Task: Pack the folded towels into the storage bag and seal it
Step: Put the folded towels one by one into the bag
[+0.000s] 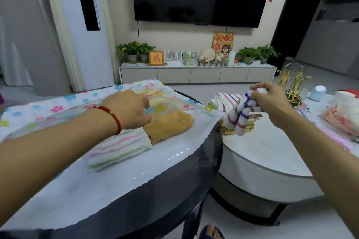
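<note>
Two towels lay inside the storage bag (58, 106); the left hand (130, 108) rested open on it, the right hand (272, 101) gripped a striped towel (240, 114). Packing and sealing remained.

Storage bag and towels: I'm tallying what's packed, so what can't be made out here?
- Storage bag mouth and seal: left hand and arm cover part; near end cut by frame edge.
- Towel pile count: right hand and its held striped towel hide it.
</note>
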`<control>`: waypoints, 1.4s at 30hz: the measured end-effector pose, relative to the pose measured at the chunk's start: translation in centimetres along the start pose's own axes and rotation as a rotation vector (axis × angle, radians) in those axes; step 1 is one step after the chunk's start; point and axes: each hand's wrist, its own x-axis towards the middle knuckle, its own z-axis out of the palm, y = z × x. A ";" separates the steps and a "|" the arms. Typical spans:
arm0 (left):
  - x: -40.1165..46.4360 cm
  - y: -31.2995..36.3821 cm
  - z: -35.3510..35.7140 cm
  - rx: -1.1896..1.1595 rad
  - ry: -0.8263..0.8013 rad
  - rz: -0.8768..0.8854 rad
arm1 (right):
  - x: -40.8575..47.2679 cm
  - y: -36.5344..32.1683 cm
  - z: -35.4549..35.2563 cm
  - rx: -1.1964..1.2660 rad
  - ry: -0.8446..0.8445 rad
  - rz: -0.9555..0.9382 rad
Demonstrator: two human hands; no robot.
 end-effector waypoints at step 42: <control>-5.5 -6.9 -7.0 -0.192 0.028 -0.041 | -31.6 -10.8 37.4 -0.455 -0.894 -0.915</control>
